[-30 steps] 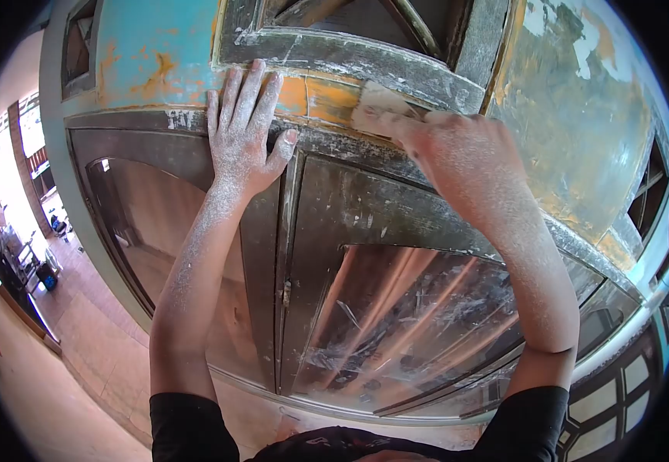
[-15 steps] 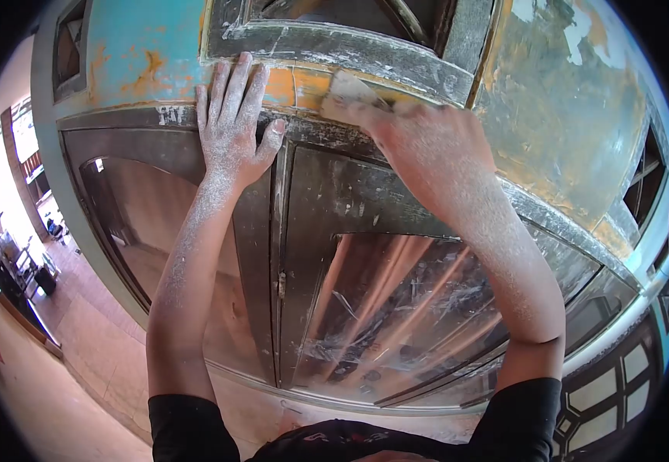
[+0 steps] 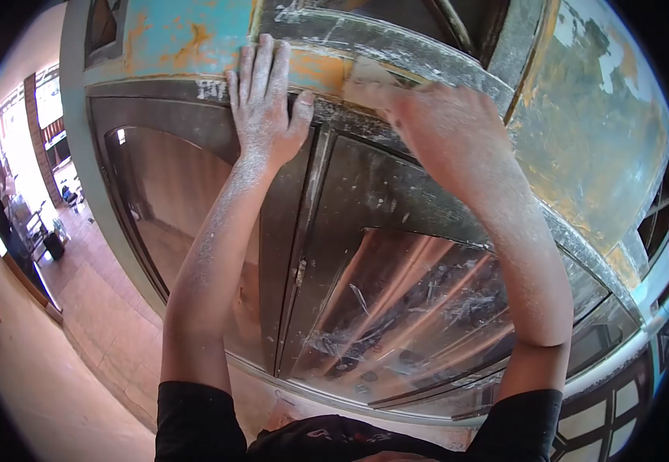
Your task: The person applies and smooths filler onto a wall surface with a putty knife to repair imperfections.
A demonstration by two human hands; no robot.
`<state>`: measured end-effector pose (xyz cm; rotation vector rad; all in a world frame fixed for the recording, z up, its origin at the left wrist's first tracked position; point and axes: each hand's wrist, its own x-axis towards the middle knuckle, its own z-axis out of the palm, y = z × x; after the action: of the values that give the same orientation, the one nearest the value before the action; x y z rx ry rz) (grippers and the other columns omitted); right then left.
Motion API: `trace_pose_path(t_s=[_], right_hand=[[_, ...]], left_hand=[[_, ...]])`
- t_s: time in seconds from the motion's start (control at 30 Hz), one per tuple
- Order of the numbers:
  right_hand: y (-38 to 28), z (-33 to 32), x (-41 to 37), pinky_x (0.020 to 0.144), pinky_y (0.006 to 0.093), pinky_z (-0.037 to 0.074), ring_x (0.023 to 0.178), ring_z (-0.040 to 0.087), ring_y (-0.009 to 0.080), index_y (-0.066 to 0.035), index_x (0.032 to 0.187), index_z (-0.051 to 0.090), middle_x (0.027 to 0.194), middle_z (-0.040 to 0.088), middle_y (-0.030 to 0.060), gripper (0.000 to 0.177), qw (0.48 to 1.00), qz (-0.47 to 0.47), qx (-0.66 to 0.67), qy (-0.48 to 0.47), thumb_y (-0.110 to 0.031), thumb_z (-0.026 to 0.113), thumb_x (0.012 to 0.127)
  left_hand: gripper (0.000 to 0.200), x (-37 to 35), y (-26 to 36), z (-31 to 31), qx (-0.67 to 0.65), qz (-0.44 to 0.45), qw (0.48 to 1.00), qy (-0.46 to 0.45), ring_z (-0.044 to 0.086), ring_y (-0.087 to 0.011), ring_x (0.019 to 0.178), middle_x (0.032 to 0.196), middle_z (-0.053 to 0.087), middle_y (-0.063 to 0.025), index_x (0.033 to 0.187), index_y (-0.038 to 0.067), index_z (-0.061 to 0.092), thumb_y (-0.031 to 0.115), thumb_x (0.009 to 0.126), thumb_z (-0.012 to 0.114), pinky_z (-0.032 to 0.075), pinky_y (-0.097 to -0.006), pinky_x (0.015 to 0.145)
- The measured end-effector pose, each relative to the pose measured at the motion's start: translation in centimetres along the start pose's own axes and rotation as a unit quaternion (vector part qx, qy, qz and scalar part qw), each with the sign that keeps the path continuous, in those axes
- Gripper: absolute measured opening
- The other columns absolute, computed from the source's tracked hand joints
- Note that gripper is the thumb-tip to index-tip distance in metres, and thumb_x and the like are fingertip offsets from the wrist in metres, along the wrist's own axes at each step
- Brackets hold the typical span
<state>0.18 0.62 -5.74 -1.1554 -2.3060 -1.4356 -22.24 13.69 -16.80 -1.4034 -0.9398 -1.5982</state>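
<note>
My left hand (image 3: 266,108), dusted with white powder, lies flat with fingers spread across the orange and turquoise patched strip (image 3: 315,71) above the door panels. To its right, my right hand (image 3: 450,123) is closed on a flat, worn, grey-tan sheet that looks like sandpaper (image 3: 369,77). The sheet lies against the same strip, just under the dark wooden moulding (image 3: 396,48). My fingers hide part of it, and its far edge is blurred. White dust also coats both forearms.
Below are dark wooden door panels (image 3: 334,181) with reflective glass (image 3: 419,300) streaked with dust. A patchy, scraped wall panel (image 3: 588,146) is at right. A bright doorway (image 3: 22,146) and tiled floor (image 3: 111,308) lie at left. A dark lattice frame (image 3: 611,408) sits at lower right.
The whole view has shifted, so the doors and both hands appear further right and slightly higher. The left hand stays flat on the strip, and the right hand still holds the sheet against it.
</note>
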Motion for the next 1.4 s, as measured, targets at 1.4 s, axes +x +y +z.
trace_pose_path(t_s=[1.4], right_hand=[[-1.2, 0.5, 4.6, 0.089, 0.0510, 0.059, 0.100, 0.074, 0.0346, -0.027, 0.128, 0.069, 0.101, 0.076, 0.0147, 0.028, 0.997, -0.031, 0.058, 0.047, -0.024, 0.053, 0.105]], left_hand=[[0.075, 1.5, -5.7, -3.2, 0.032, 0.023, 0.999, -0.019, 0.029, -0.0500, 0.149, 0.160, 0.035, -0.0292, 0.155, 0.001, 0.041, 0.028, 0.089, 0.066, 0.021, -0.0613, 0.122]])
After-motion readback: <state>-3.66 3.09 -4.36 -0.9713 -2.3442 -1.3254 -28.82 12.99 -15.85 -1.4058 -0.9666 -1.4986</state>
